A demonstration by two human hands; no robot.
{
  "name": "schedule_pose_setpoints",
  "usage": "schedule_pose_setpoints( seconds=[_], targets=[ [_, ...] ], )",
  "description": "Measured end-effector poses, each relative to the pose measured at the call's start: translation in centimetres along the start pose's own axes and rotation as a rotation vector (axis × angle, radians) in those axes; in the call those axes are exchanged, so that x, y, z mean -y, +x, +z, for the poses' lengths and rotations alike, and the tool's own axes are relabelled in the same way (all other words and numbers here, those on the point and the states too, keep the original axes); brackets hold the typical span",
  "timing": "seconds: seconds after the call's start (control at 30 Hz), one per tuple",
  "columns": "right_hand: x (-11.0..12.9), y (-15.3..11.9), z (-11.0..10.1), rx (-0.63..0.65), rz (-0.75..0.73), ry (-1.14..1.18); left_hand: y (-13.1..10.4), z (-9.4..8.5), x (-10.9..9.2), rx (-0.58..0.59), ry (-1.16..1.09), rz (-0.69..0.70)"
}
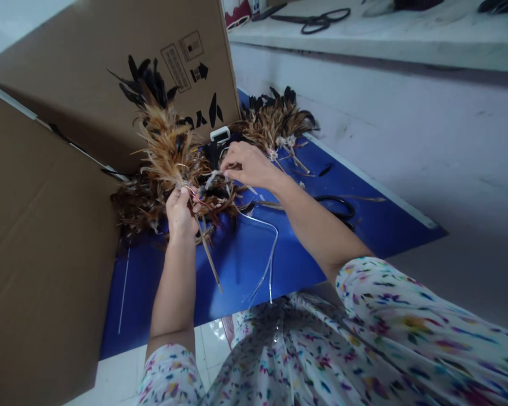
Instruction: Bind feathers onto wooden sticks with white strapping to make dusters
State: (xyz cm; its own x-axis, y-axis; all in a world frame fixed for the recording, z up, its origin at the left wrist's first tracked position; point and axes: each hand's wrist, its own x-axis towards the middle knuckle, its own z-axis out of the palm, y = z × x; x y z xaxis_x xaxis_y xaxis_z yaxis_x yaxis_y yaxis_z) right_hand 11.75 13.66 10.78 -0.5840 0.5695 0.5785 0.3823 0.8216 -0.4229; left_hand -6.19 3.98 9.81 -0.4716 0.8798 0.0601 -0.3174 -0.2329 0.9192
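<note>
My left hand (181,213) is closed around the neck of a feather duster (163,135), its brown feathers tipped with black. The duster leans upward, and its thin wooden stick (210,262) slants down below my hand. A thin red strand shows by my left fingers. To the right, my right hand (249,163) pinches a whitish strip (213,178) over the loose feathers; its exact kind is unclear. A pale, shiny string (276,239) trails from beneath that hand toward the near table edge.
Piles of brown feathers (138,203) lie beside a tall cardboard box (105,73) on the blue table (152,293). More feather bundles with sticks (275,118) rest at the back. Black looped handles (341,207) lie by my right forearm. Scissors (317,21) sit on the shelf.
</note>
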Motion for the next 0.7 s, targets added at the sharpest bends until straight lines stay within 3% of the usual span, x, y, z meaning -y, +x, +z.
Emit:
schedule_pose_setpoints(
  seconds=[0.13, 0.27, 0.43, 0.7],
  targets=[
    [1.5, 0.0, -0.6, -0.242, -0.169, -0.030, -0.3, 0.2, -0.1, 0.015, 0.001, -0.022],
    [2.2, 0.0, 0.4, -0.383, -0.417, -0.103, -0.9, 0.6, -0.5, 0.092, 0.004, -0.089],
    [2.3, -0.1, 2.0, -0.442, -0.572, -0.244, -1.4, 1.0, -0.9, 0.146, 0.015, -0.141],
    [1.8, -0.3, 3.6, -0.469, -0.666, -0.398, -2.1, 1.3, -0.9, 0.170, 0.037, -0.160]
  ],
)
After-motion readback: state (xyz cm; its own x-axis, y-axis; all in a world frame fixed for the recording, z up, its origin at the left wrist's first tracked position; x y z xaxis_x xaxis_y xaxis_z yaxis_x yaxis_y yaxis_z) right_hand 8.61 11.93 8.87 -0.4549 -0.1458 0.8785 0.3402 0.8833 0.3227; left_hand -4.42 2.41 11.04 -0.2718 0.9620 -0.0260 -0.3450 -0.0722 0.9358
